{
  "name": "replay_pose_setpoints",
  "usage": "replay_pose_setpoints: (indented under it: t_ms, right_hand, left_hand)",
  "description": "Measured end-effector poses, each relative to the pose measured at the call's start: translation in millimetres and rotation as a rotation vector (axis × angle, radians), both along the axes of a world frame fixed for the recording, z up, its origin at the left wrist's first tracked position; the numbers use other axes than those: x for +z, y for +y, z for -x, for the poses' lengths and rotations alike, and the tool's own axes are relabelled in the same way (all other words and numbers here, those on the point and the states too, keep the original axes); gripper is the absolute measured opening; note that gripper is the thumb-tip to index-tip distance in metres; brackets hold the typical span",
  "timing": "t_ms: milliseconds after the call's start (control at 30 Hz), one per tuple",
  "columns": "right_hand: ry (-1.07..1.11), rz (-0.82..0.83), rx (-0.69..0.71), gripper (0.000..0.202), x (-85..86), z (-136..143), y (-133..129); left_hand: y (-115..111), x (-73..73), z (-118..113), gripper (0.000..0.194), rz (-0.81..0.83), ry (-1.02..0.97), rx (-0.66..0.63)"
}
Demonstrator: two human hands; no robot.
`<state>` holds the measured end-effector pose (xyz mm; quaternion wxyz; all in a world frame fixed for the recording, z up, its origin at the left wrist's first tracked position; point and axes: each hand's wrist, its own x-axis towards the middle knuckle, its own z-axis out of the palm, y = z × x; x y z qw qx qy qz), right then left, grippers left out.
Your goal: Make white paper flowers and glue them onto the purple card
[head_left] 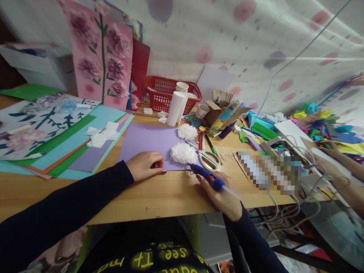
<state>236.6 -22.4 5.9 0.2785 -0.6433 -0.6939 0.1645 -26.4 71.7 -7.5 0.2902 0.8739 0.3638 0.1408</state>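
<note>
My right hand [220, 189] is wrapped round a blue glue gun [209, 177] with a clear stick out of its back. The gun's tip points at the lower edge of a white fluffy paper flower [182, 153] on a purple sheet [142, 142]. Another white flower [187, 131] lies just behind it. My left hand [146, 165] rests on the sheet's front edge, its fingers curled; what they hold, if anything, is hidden. White-handled scissors [209, 159] lie right of the flowers, their blades toward the purple sheet.
Coloured sheets [65, 142] and a painted flower picture [34, 125] cover the left side. Behind are a red basket [162, 94], a white roll [175, 109] and a cardboard holder [213, 113]. Cables [295, 204] hang at the right, near another person's arms [341, 178].
</note>
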Motion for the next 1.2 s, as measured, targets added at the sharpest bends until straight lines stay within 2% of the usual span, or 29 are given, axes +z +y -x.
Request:
replay_pose_setpoints:
  t_ms: [133,300,467,767,1033,1200]
  right_hand:
    - [-0.201,-0.074,0.061,0.038,3.1,9,1]
    - [-0.303,-0.109,0.093,0.046,5.7,22,6]
    - [-0.284,-0.102,0.102,0.044,6.9,25,5]
    - [-0.281,-0.077,0.047,0.041,6.8,6,-3]
    - [-0.302,-0.099,-0.020,0.044,5.8,4,2]
    - [-0.272,-0.088,0.001,0.046,8.8,2,-1]
  left_hand:
    - [0,-1.4,0,0.025,-0.010,0.010,-0.001]
    - [-1,-1.3,0,0.025,-0.017,0.004,0.001]
    - [-1,-1.2,1,0.023,-0.016,0.001,-0.005]
    - [-1,-2.9,1,0.023,-0.032,0.009,0.001]
    - [0,-2.4,1,0.028,-0.007,0.062,0.039]
    - [-1,1.2,0,0.033,0.006,0.098,0.058]
